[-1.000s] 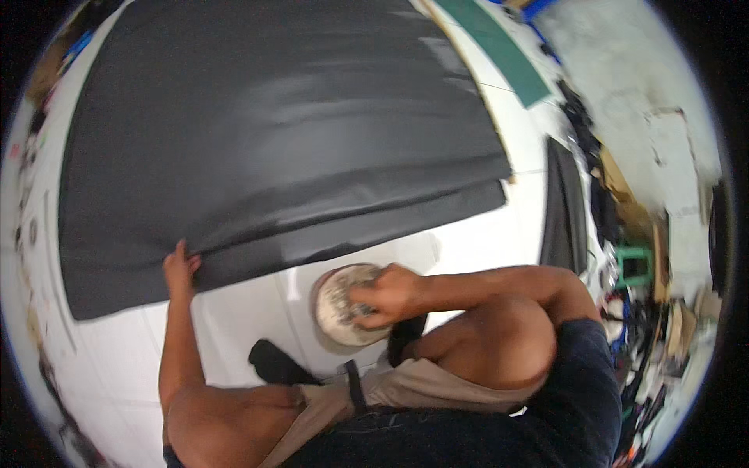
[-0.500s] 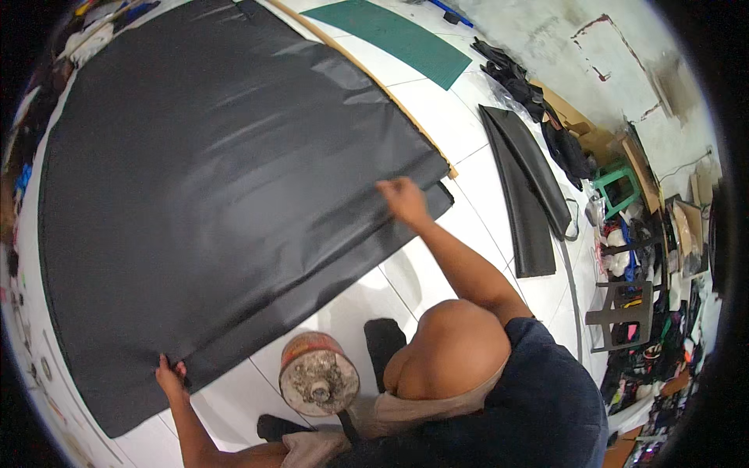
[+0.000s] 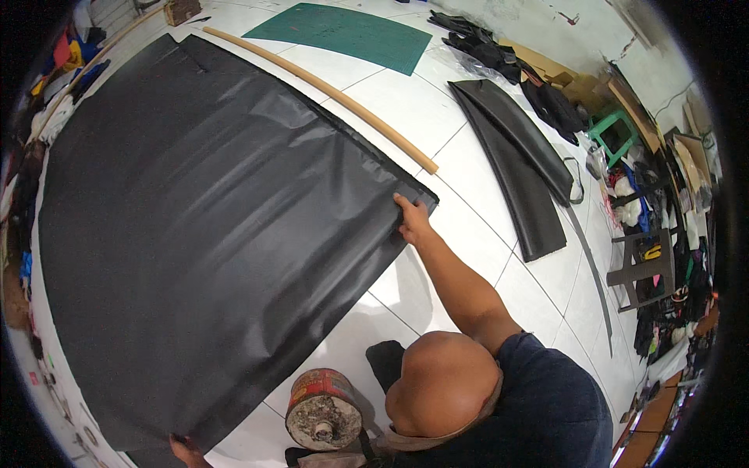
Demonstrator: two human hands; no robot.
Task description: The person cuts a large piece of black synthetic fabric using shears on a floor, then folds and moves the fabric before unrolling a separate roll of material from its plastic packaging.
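A large black sheet (image 3: 203, 210) of smooth, leather-like material lies spread over the floor, with wrinkles running across it. More than one layer shows along its right edge. My right hand (image 3: 413, 222) grips the sheet at its near right corner, thumb on top. At the lower left, my left hand (image 3: 186, 452) pinches the near edge; part of that hand is cut off by the picture's rim. Between my arms, close to my legs, stands a round tin (image 3: 324, 409) with a crusted grey top and a short knob.
Beyond the sheet's right edge lies a long tan tube (image 3: 335, 93). A green mat (image 3: 339, 35) is farther back. To the right are a folded black piece (image 3: 519, 171), a green stool (image 3: 614, 136), a dark stool (image 3: 644, 269) and a cluttered pile along the wall.
Both hands have drawn the top layer toward me, so its near edge now covers the lower strip that showed before. The view has shifted, and the tube now lies apart from the sheet.
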